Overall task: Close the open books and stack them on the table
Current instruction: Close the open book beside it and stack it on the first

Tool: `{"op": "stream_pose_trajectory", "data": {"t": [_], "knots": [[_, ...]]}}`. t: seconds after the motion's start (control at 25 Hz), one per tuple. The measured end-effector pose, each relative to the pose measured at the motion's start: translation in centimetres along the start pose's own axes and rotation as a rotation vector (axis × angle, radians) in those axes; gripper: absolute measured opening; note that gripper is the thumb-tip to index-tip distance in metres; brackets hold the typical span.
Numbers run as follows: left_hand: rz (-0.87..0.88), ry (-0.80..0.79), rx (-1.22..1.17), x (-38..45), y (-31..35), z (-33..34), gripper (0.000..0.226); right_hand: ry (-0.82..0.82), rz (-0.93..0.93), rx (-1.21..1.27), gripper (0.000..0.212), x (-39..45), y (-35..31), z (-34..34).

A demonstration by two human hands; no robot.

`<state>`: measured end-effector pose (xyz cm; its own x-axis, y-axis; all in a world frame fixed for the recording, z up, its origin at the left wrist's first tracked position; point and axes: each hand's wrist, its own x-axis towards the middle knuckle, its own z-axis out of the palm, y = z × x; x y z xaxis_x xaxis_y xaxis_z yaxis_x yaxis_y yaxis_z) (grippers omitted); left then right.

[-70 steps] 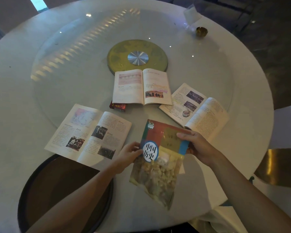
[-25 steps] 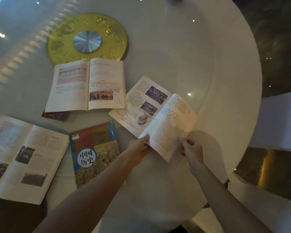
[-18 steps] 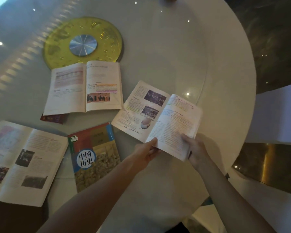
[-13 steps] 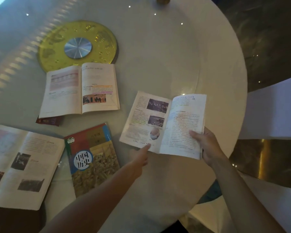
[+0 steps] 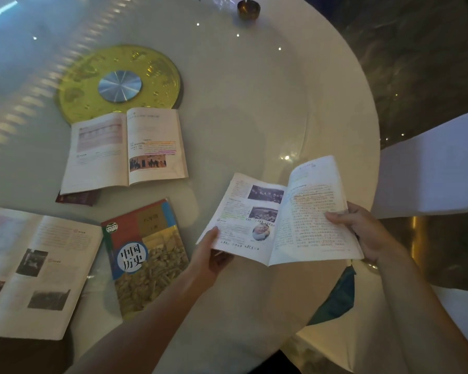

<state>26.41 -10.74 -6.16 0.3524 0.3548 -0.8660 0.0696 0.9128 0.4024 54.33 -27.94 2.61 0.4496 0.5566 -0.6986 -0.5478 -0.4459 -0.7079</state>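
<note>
Books: 1 open book (image 5: 278,217) is held up above the near right part of the round table (image 5: 254,103), left hand (image 5: 210,259) pinching its left page corner, right hand (image 5: 362,230) clamped on its right edge. Beside it lies 1 closed book (image 5: 146,255); 2 open books (image 5: 125,149) (image 5: 33,268) lie farther left.

Restaurant dining room: big round white table (image 5: 322,85) with glass turntable (image 5: 227,109), marble floor (image 5: 422,63).
</note>
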Motion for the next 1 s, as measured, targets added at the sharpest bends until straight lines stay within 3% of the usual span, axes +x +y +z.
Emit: {"op": "stream_pose_trajectory", "data": {"t": [0.2,0.36,0.68,0.84,1.0], "knots": [[0.025,-0.131,0.256,-1.0,3.8,-1.6,0.032,0.026,-0.039,-0.302,0.026,0.3,-0.4,1.0],[0.081,-0.27,0.342,-2.3,6.3,-2.6,0.047,0.053,-0.125,-0.321,0.024,-0.1,-1.1,3.4],[0.365,-0.065,0.366,-5.4,7.5,-2.8,0.017,0.048,-0.313,-0.34,0.019,-0.8,-1.4,11.3],[0.585,-0.134,0.488,-7.4,8.4,-2.9,0.017,0.005,-0.387,-0.458,0.022,-1.2,-0.6,17.2],[0.715,-0.252,0.618,-9.4,7.7,-2.5,0.024,-0.127,-0.445,-0.501,0.044,-2.5,1.3,23.9]]}}
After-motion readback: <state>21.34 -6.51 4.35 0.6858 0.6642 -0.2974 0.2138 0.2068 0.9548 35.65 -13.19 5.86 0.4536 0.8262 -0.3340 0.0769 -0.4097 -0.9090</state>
